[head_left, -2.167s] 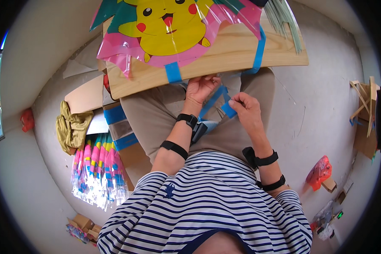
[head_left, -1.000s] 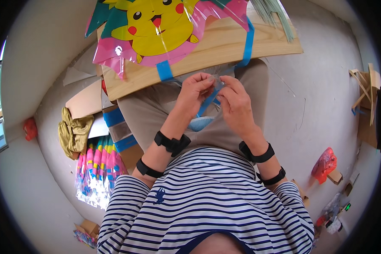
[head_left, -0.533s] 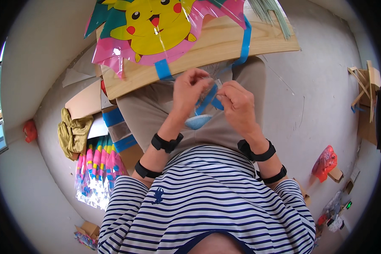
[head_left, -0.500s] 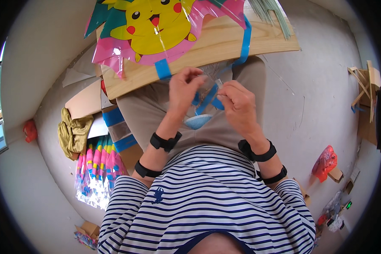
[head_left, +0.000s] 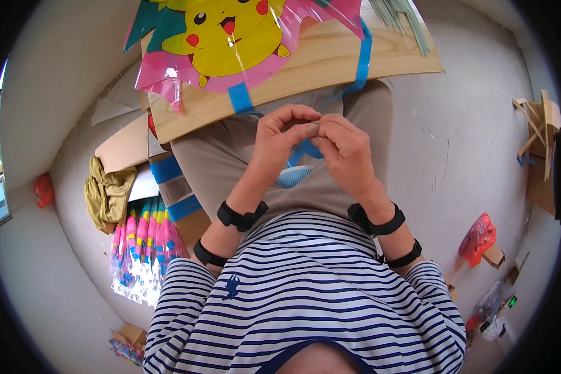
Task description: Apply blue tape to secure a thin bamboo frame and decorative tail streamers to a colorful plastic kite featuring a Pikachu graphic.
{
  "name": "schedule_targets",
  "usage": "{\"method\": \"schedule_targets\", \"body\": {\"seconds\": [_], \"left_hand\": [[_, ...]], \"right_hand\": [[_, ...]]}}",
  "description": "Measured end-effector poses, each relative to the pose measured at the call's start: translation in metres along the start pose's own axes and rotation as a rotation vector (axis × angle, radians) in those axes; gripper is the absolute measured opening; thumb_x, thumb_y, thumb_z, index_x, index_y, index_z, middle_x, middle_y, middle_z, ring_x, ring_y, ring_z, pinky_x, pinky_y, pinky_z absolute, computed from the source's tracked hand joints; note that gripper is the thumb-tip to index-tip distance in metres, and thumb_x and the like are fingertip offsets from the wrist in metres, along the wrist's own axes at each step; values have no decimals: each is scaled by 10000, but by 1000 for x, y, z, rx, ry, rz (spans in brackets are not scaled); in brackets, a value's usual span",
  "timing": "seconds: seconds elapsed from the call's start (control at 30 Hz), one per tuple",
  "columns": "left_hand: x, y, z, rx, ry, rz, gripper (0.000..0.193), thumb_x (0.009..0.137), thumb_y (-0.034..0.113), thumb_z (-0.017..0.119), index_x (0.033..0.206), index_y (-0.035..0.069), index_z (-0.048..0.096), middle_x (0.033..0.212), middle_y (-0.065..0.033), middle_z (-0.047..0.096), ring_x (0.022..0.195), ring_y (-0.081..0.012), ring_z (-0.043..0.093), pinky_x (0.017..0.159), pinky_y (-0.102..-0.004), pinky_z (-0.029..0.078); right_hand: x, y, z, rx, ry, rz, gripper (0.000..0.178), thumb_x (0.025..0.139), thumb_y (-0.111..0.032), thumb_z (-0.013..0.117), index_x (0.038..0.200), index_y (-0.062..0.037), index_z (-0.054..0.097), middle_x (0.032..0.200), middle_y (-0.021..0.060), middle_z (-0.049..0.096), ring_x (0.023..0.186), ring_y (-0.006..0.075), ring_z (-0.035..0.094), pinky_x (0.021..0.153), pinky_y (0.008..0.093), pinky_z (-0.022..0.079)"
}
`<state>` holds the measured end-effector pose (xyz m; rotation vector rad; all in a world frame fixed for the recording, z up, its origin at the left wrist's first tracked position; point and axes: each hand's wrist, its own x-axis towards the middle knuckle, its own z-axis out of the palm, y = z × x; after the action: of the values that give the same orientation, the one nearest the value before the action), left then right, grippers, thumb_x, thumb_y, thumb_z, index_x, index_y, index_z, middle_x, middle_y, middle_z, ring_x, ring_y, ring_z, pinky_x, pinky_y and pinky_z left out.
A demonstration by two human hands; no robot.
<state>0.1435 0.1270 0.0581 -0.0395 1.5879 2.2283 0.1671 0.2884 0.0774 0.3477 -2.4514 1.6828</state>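
My left hand and my right hand meet above my lap, fingertips touching. Both pinch at something small that the fingers hide. A blue ribbon shows just below the fingertips, running up to the right hand's fingers; I cannot tell whether it is gripped. On the wooden tabletop ahead lies a shiny plastic-film sheet, printed with a yellow cartoon animal on pink and green. Blue strips hang from its edge, one at the left and a longer one at the right.
Thin pale green sticks lie at the table's far right. A light blue striped object rests between my thighs. To my left are a gold cloth, folded colourful film and a blue-taped box. A red bag sits right.
My left hand has moved right and closed in on the right hand, so the fingertips now touch. The small clear strip that showed at my right fingertips is now hidden.
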Motion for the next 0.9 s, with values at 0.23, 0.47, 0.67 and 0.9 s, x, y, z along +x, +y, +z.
{"method": "schedule_targets", "body": {"seconds": [0.23,0.47,0.67,0.9], "left_hand": [[8,-8,-4,-145,117,83,85,916,-12,614,997,14,611,1028,-110,677,951,-173,628,882,-301,503],[18,7,-19,-376,180,50,80,954,23,554,1035,26,559,784,-52,567,669,-140,519,736,-321,492],[11,0,-25,-375,194,-119,92,983,63,531,1053,11,563,634,7,401,569,-84,358,562,-251,360],[3,-35,-45,-251,153,-321,162,959,96,628,1077,-10,592,733,-44,594,648,-116,559,649,-269,510]], "right_hand": [[-6,2,7,233,-86,166,85,780,49,675,849,27,632,1015,142,670,799,256,637,701,298,498],[-6,-4,-4,297,-63,300,69,788,66,664,852,45,648,1059,142,684,861,175,635,751,264,490],[-4,3,-19,271,-8,275,60,799,81,647,845,42,641,991,95,680,794,119,596,700,246,480],[-3,6,-46,274,114,305,58,833,87,632,866,42,648,972,62,674,788,98,587,691,229,478]]}}
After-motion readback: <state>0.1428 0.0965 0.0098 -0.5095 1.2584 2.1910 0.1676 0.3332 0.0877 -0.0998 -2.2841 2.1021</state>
